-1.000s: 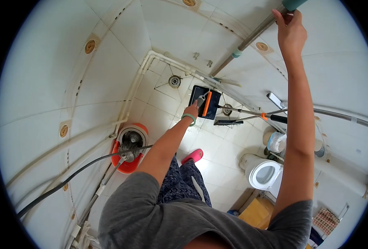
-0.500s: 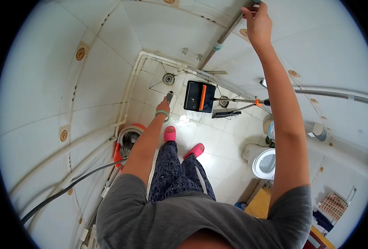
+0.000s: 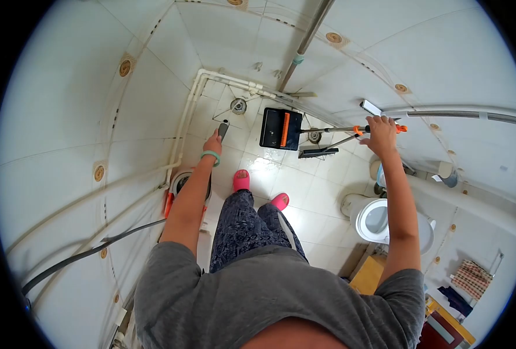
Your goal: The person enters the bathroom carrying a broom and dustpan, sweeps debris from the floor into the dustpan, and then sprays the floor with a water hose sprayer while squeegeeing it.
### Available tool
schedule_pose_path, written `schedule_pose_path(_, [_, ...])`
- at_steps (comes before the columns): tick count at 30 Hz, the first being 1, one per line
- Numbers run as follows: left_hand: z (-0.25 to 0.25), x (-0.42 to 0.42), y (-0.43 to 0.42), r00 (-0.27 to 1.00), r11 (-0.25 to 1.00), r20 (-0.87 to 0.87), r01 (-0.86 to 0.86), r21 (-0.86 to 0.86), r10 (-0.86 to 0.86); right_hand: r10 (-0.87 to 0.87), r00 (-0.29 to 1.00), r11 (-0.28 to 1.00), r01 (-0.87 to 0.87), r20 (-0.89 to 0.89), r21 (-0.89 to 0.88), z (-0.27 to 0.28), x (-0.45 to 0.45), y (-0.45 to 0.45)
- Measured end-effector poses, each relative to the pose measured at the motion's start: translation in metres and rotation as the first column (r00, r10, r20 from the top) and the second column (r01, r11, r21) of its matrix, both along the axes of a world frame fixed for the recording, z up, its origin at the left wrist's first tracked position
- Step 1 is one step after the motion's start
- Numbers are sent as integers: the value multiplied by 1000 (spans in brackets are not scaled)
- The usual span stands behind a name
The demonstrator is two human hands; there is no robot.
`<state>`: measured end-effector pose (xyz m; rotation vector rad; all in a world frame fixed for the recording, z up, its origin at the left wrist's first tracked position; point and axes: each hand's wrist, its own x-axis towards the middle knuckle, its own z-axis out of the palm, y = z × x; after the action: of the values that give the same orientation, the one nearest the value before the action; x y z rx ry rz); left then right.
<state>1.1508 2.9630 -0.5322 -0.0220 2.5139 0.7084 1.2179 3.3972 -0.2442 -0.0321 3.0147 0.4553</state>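
Black hose [image 3: 75, 256] curves along the tiled wall at far L & runs in behind the person's L forearm. Next, an orange-red bucket [image 3: 169, 203], low by the wall, mostly behind that same arm, so can't see much of it.

Then the L hand [image 3: 212, 144], arm stretched fwd, pale green bangle [image 3: 210, 155] at the wrist. Its fingers are clamped round a grey handle [image 3: 223, 131], dark round end sticking out past them, just short of a round floor drain [image 3: 238, 106] as I see it. Dark patterned trousers [image 3: 232, 230] & pink slippers [image 3: 242, 180] come next, feet apart, nr a shiny wet patch [image 3: 264, 163] on the white tiles.

Mid-room: black dustpan [image 3: 272, 136] on the floor, orange strip [image 3: 285, 129] across it, pole running off R. Metal pole [image 3: 311, 36] w/ a pale green collar slants along the wall beyond. Just R of the pan, a black broom [image 3: 319, 153], head on the floor, its stick angling up twd the pan's pole; a 2nd drain [image 3: 314, 137] sits btwn.

R hand [image 3: 381, 136] is over both poles' upper ends, beside an orange clip [image 3: 360, 130]. Thumb's apart from the other fingers; can't tell if they're closed on anything. White toilet [image 3: 374, 220] nr that forearm, then a checked cloth [image 3: 472, 279] hanging far R.
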Motion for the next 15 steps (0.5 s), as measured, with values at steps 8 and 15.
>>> schedule_pose_path(8, [29,5,-13,995,997,65,-75,10,74,-19,959,863,-127,283,490,-43,-6,31])
schedule_pose_path(15, [11,15,-18,981,982,114,-168,91,157,204,896,834,-370,395,409,-29,-22,27])
